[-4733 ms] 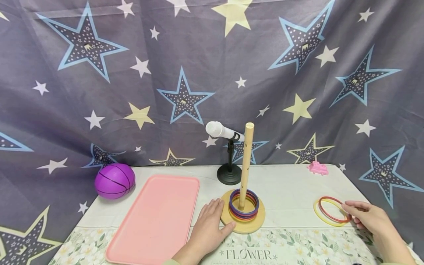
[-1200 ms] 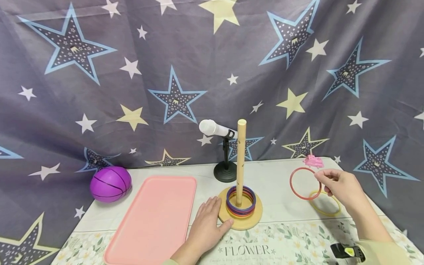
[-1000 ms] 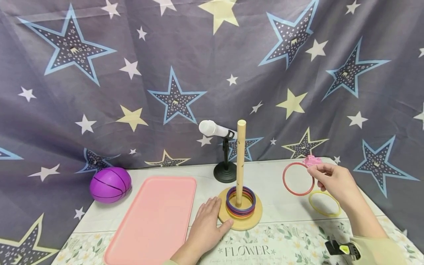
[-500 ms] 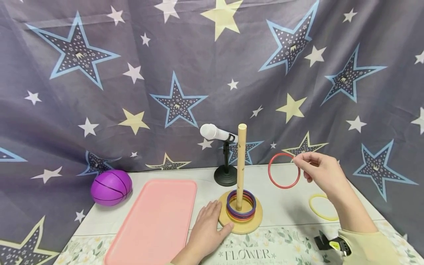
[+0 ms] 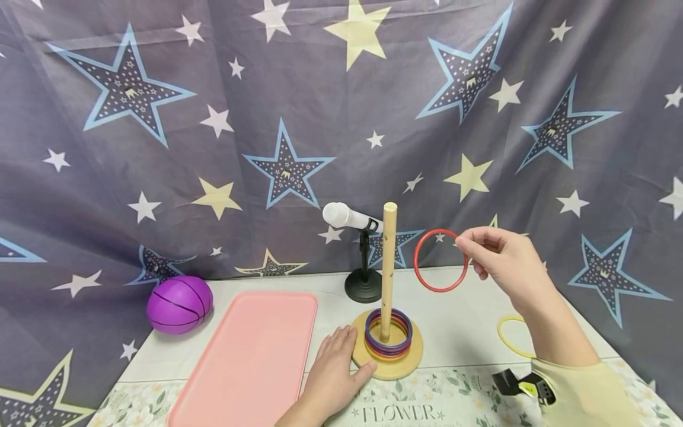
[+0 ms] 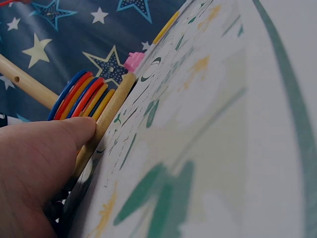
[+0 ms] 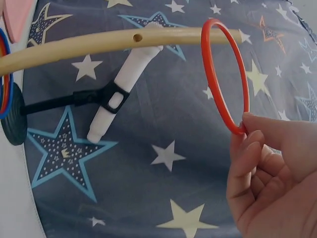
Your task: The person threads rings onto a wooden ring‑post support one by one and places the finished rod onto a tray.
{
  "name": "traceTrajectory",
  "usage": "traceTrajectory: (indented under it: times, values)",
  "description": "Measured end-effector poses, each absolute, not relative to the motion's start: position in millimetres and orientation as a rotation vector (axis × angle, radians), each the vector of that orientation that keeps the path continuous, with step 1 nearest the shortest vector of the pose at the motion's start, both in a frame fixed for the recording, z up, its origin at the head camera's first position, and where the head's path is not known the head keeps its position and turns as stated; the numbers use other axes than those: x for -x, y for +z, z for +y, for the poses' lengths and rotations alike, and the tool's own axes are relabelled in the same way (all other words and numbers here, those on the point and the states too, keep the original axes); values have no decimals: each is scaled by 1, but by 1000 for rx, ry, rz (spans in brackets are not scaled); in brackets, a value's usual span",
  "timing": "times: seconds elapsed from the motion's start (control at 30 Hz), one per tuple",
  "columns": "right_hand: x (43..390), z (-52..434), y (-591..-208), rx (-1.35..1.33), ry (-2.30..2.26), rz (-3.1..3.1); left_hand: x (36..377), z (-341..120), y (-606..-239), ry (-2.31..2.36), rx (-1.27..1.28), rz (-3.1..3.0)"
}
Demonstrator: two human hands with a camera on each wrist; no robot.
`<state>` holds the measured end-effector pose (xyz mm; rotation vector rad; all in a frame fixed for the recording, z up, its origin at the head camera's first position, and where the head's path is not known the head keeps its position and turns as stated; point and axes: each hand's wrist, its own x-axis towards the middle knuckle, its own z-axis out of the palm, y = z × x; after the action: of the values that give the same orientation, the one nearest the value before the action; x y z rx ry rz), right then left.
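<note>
My right hand (image 5: pixel 504 261) pinches a red ring (image 5: pixel 416 261) between thumb and fingers, held upright in the air right of a wooden post (image 5: pixel 390 261). In the right wrist view the ring (image 7: pixel 204 54) overlaps the post's tip; whether it encircles it I cannot tell. Several blue, red and yellow rings (image 5: pixel 389 349) lie stacked around the post's foot on its round wooden base (image 5: pixel 413 363). My left hand (image 5: pixel 333 370) rests at the base's left side, fingers extended. Its thumb (image 6: pixel 81 130) touches the base's edge. A yellow ring (image 5: pixel 500 333) lies on the table, partly behind my right forearm.
Left of my left hand lies a pink tray (image 5: pixel 256 350), with a purple ball (image 5: pixel 179 304) beyond it. A white microphone (image 5: pixel 347 216) on a black stand (image 5: pixel 364 284) is behind the post. A pink toy (image 6: pixel 132 61) shows in the left wrist view. A starry curtain (image 5: pixel 320 89) hangs behind.
My right hand has lifted the red ring off the table, away from the yellow ring, and carried it up and left towards the post's top. The left hand stays at the base.
</note>
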<state>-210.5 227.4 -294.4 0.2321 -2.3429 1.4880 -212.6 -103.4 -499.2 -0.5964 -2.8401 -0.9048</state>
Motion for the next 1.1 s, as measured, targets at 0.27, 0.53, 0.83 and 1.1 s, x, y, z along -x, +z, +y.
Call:
traceTrajectory:
  times: [0.27,0.53,0.83,1.1]
  values:
    - [209,210,-282,-260,1507,-2258,212,-103,-498,-902,589,-2841]
    - [211,195,-272,-261,1580,-2164,213,-103,-499,-910,593,-2848]
    - [216,178,-267,-261,1691,-2051,213,-104,-498,-926,595,-2851]
    - [220,165,-265,-216,1699,-2018,212,-104,-499,-915,600,-2830]
